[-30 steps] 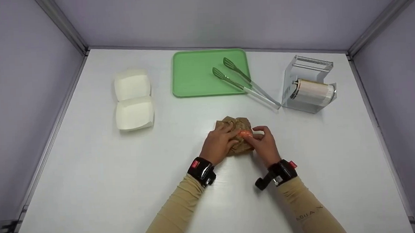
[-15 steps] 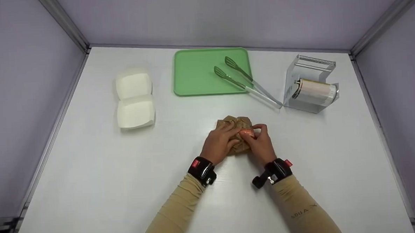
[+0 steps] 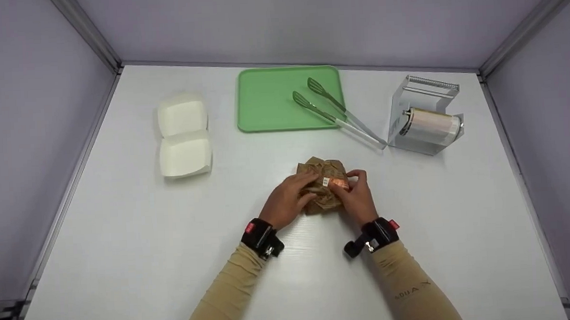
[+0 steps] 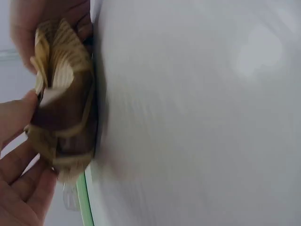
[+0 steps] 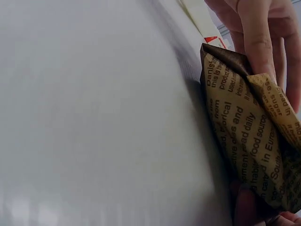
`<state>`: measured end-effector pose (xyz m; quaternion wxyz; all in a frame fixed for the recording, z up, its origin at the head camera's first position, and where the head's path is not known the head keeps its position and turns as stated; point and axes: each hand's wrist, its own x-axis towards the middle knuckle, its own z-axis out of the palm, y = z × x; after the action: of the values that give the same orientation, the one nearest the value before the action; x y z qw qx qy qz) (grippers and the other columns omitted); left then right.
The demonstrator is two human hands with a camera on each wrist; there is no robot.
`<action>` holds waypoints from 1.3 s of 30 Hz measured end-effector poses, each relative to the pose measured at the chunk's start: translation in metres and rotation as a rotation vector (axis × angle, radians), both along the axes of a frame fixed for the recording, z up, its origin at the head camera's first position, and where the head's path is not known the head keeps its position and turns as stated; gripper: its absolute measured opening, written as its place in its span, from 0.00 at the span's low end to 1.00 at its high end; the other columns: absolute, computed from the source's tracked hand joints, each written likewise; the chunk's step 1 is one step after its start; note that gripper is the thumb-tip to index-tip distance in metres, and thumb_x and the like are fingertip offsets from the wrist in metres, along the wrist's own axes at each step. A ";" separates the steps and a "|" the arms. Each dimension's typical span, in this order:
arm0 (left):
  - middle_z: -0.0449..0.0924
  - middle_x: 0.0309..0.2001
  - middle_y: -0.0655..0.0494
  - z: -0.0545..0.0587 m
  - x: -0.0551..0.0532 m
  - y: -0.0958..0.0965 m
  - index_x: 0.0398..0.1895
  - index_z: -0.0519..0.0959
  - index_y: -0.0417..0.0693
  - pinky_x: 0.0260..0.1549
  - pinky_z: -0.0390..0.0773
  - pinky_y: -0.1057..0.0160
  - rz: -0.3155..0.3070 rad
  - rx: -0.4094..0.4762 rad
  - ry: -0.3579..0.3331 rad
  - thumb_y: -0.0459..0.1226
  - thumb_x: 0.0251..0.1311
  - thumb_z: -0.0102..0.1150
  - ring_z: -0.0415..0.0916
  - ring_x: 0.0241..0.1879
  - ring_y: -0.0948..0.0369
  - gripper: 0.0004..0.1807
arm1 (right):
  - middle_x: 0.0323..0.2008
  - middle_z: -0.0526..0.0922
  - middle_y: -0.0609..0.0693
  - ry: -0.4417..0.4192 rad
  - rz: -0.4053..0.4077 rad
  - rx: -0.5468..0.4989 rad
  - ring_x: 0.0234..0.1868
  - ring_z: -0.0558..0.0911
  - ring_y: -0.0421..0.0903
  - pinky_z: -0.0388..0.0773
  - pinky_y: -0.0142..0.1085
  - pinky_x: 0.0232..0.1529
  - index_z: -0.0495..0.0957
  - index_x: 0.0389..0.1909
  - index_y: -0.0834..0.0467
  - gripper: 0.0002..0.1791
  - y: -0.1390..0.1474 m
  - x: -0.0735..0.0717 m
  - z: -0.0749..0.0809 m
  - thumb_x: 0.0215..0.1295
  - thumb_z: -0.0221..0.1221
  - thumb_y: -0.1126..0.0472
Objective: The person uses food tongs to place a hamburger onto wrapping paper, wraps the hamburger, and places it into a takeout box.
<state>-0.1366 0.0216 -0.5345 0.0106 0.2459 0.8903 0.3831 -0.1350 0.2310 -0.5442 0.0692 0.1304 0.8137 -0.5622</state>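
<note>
A brown paper-wrapped packet [image 3: 323, 204] with dark printed words lies on the white table under both hands. An orange sticker [image 3: 339, 181] with a white end sits on its top right. My left hand [image 3: 284, 201] holds the packet's left side, thumb and fingers apart around the folded paper [image 4: 61, 113] in the left wrist view. On the right side, my right hand [image 3: 359, 200] grips the packet, its thumb on the sticker and its forefinger bent at the edge. In the right wrist view, the printed wrapper [image 5: 240, 127] hides most of my right hand.
A green tray [image 3: 263, 101] lies at the back, with metal tongs [image 3: 341, 121] resting partly on it. To the right stands a roll of labels [image 3: 430, 125] in a clear dispenser [image 3: 419, 147]. An opened white carton [image 3: 186, 154] lies on the left.
My left hand has slid a little left, off the sticker, so the sticker's white end shows. My right hand has shifted slightly inward and still holds the packet's right side.
</note>
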 end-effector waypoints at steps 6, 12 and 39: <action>0.82 0.61 0.51 0.000 -0.009 -0.052 0.66 0.78 0.50 0.63 0.77 0.56 0.177 0.018 0.063 0.39 0.70 0.61 0.79 0.60 0.54 0.22 | 0.43 0.85 0.63 -0.004 0.003 -0.025 0.30 0.80 0.36 0.73 0.28 0.32 0.59 0.58 0.59 0.29 0.001 0.001 0.000 0.68 0.65 0.54; 0.82 0.58 0.50 -0.001 -0.024 -0.114 0.64 0.79 0.50 0.49 0.82 0.54 0.478 -0.093 0.046 0.36 0.66 0.64 0.82 0.50 0.53 0.23 | 0.39 0.84 0.59 0.006 0.000 -0.006 0.30 0.79 0.38 0.72 0.29 0.32 0.60 0.58 0.59 0.29 0.001 0.003 -0.001 0.67 0.66 0.54; 0.86 0.43 0.40 0.002 -0.027 -0.167 0.53 0.82 0.39 0.34 0.82 0.44 0.767 -0.232 0.022 0.29 0.70 0.53 0.85 0.39 0.43 0.13 | 0.38 0.84 0.58 0.027 0.000 -0.057 0.29 0.79 0.37 0.72 0.28 0.33 0.60 0.58 0.59 0.30 0.002 0.005 -0.002 0.67 0.66 0.53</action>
<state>-0.1634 -0.1451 -0.5327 -0.1149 -0.1029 0.9549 0.2538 -0.1305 0.2332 -0.5466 0.0618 0.1208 0.7983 -0.5868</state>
